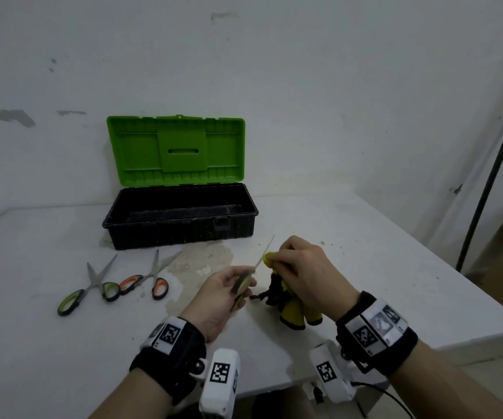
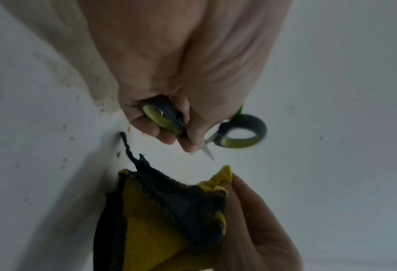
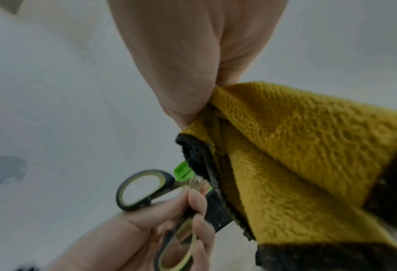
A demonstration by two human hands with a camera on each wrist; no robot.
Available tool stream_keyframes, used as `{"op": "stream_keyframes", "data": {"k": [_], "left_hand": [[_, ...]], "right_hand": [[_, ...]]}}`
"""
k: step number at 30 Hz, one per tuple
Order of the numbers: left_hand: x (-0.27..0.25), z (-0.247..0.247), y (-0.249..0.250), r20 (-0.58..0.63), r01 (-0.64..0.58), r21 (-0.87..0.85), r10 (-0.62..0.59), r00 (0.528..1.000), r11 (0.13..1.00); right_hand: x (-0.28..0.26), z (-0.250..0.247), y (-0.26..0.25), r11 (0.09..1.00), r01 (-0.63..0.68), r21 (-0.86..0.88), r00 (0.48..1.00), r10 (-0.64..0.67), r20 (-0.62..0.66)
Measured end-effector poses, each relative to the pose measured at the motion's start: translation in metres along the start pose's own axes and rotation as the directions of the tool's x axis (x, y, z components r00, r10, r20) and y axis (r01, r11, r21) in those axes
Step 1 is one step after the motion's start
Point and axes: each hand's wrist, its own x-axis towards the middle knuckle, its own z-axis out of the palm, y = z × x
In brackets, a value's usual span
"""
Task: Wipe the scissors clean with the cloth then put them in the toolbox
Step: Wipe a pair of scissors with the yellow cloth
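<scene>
My left hand (image 1: 229, 285) grips a pair of green-and-black-handled scissors (image 1: 245, 281) by the handles, blades pointing up toward the toolbox. The same scissors (image 2: 239, 133) (image 3: 144, 188) appear in both wrist views. My right hand (image 1: 298, 267) pinches a yellow cloth with black edging (image 1: 292, 316) against the blade; the rest of the cloth (image 2: 169, 216) (image 3: 297, 161) hangs down to the table. The open toolbox (image 1: 180, 220), black with a raised green lid, stands behind on the white table.
Two more pairs of scissors lie left of my hands: one with green handles (image 1: 93, 285), one with orange handles (image 1: 150, 276). A stained patch marks the table (image 1: 62, 358) in front of the toolbox. A dark pole (image 1: 492, 182) leans on the wall at the right.
</scene>
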Motion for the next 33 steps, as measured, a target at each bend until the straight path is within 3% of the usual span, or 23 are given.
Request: {"op": "stream_keyframes", "data": {"k": [3,6,9,14,17,21,23,24,26,30,33], "left_hand": [[0.002,-0.013,0.003,-0.067,0.024,0.014,-0.023,0.997,1.0],[0.005,-0.027,0.003,-0.136,-0.069,0.194,0.097,0.986,0.979],[0.006,-0.038,0.005,-0.183,-0.097,0.321,0.163,0.97,0.942],[0.004,-0.045,0.006,-0.207,-0.005,0.32,0.075,0.975,0.948],[0.006,-0.047,0.003,-0.196,0.008,0.327,0.06,0.979,0.945],[0.009,-0.052,0.0,-0.162,0.004,0.361,0.059,0.985,0.933],[0.01,-0.054,-0.001,-0.157,-0.013,0.352,0.072,0.985,0.936],[0.011,-0.054,-0.002,-0.153,-0.017,0.329,0.071,0.986,0.944],[0.01,-0.054,-0.001,-0.136,-0.016,0.289,0.058,0.989,0.957],[0.008,-0.052,0.0,-0.104,-0.038,0.295,0.072,0.992,0.955],[0.006,-0.045,0.003,-0.077,-0.093,0.326,0.125,0.989,0.941]], "right_hand": [[0.003,0.0,0.006,0.992,-0.065,0.111,0.994,0.074,-0.076],[0.006,0.003,0.012,0.97,-0.142,0.198,0.983,0.162,-0.088],[0.009,0.011,0.018,0.91,-0.268,0.315,0.958,0.286,-0.009],[0.013,0.02,0.02,0.775,-0.442,0.451,0.891,0.439,0.12],[0.018,0.027,0.021,0.597,-0.594,0.539,0.782,0.586,0.213],[0.023,0.027,0.018,0.198,-0.666,0.719,0.634,0.657,0.407],[0.022,0.023,0.018,0.056,-0.68,0.731,0.596,0.623,0.507],[0.022,0.021,0.018,0.04,-0.69,0.723,0.603,0.585,0.542],[0.022,0.021,0.016,0.127,-0.687,0.716,0.663,0.512,0.546],[0.022,0.022,0.006,0.69,-0.475,0.547,0.879,0.405,0.253],[0.025,0.028,-0.004,0.893,-0.252,0.374,0.967,0.217,0.133]]}}
